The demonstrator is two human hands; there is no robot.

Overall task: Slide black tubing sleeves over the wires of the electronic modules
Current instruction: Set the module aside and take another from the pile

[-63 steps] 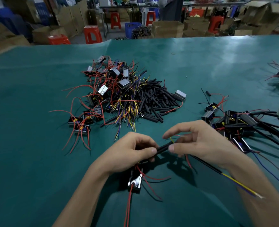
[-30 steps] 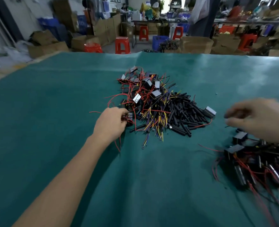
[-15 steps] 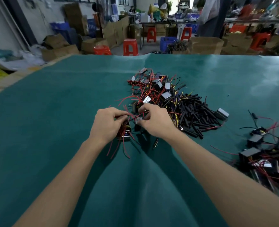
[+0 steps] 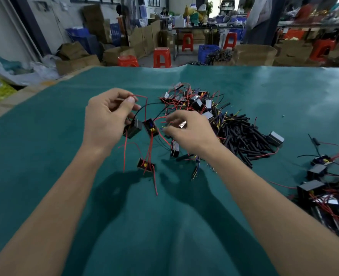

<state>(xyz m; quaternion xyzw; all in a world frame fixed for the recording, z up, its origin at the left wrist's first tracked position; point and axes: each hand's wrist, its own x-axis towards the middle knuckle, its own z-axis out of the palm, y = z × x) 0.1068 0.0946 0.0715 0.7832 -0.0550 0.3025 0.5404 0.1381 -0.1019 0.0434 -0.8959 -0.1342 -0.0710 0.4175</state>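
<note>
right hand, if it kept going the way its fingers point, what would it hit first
Probably the dangling black module, just left of the right hand fingertips, then the left hand. Depth is unclear.

Two hands are raised above the bench (image 4: 45, 156): the left hand (image 4: 107, 120) and the right hand (image 4: 190, 132). Four small black modules hang in a red-wired tangle between and below them: one (image 4: 133, 128) at the left hand, a second (image 4: 150, 127) beside it, a third (image 4: 145, 164) hanging lowest, a fourth (image 4: 174, 149) under the right hand. The heap of modules (image 4: 192, 102), the heap of black sleeves (image 4: 242, 136) and the cluster at the right edge (image 4: 328, 190) are too tangled to count. Five red stools (image 4: 161, 56) stand behind.
</note>
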